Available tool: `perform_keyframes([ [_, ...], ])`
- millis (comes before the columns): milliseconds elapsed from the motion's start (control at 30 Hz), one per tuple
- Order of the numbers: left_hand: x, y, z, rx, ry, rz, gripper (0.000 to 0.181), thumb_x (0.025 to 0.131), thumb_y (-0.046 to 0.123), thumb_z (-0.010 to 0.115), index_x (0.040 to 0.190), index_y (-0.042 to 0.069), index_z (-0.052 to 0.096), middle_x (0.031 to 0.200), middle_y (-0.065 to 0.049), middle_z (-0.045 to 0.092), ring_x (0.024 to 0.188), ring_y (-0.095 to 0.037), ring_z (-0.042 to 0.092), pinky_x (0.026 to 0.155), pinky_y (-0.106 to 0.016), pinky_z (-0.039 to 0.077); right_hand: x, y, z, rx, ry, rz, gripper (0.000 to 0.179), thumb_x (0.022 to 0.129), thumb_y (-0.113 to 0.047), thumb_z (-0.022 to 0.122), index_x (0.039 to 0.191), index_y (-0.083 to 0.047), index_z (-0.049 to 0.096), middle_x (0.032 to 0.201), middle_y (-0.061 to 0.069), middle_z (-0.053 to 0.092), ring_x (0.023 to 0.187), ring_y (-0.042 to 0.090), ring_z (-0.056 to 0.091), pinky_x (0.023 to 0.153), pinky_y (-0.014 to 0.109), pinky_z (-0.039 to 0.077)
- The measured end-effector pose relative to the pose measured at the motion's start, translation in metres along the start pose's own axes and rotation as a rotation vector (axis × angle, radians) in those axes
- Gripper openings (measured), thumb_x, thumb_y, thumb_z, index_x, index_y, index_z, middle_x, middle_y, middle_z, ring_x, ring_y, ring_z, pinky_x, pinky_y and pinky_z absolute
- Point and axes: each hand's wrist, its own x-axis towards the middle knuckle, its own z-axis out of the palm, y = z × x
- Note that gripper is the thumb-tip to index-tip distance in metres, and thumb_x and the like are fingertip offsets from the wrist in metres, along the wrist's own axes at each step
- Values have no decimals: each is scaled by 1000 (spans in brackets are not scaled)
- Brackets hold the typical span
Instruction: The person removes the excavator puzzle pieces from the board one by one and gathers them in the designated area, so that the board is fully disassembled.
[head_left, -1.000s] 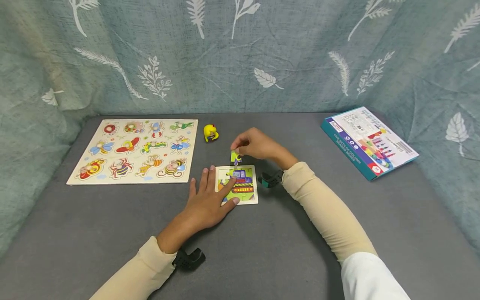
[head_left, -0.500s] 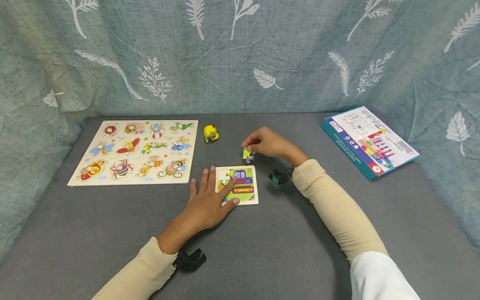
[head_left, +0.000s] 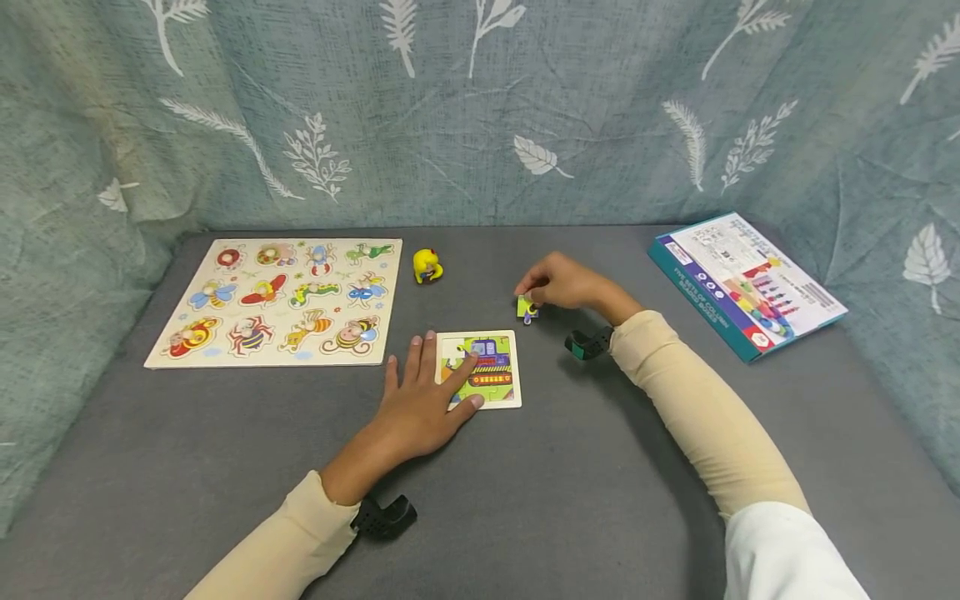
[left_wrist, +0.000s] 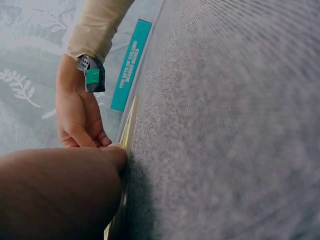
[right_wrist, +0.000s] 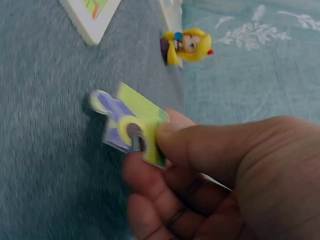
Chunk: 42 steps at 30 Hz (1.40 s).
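Between the thumb and fingers of my right hand [head_left: 564,281] is a green and purple jigsaw piece [right_wrist: 127,117], held just off the table to the right of the puzzle's top edge. My left hand [head_left: 416,408] lies flat with spread fingers over the left part of a small framed puzzle [head_left: 491,367]. That puzzle shows a purple and orange vehicle on green, with a pale gap at its upper left. In the left wrist view, the thumb [left_wrist: 117,157] rests at the edge of the puzzle frame [left_wrist: 131,122].
A large board of insect pictures [head_left: 281,304] lies at the left. Behind the puzzle stands a small yellow-haired figurine [head_left: 427,266]. A teal and white box [head_left: 746,283] lies at the back right, before a leaf-patterned curtain [head_left: 450,125].
My right hand has moved rightward with the jigsaw piece, away from above the puzzle's top edge. The left hand stays on the puzzle.
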Motion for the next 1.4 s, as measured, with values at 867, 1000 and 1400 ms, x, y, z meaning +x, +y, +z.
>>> perform_keyframes([
  [867, -1, 2, -3, -11, 2, 19, 63, 100, 54, 42, 155, 29, 27, 158, -25, -9, 144, -40, -13, 108, -64, -7, 1, 13, -4, -16, -64, 68, 22, 95, 1, 58, 112, 5, 69, 106, 16, 69, 96, 27, 63, 82, 35, 50],
  [1000, -1, 3, -4, -14, 9, 16, 63, 99, 53, 44, 155, 27, 28, 158, -26, -7, 144, -41, -10, 107, -65, -5, 1, 13, -2, -16, -56, 59, 22, 94, 2, 58, 113, 5, 69, 107, 17, 68, 96, 27, 62, 82, 35, 50],
  [1400, 2, 11, -14, -115, 44, 70, 64, 95, 47, 58, 151, 21, 40, 159, -25, -5, 144, -41, -11, 108, -65, 1, 2, 0, -5, -100, -16, 49, 23, 95, 1, 57, 114, 5, 68, 109, 17, 67, 96, 27, 62, 81, 38, 49],
])
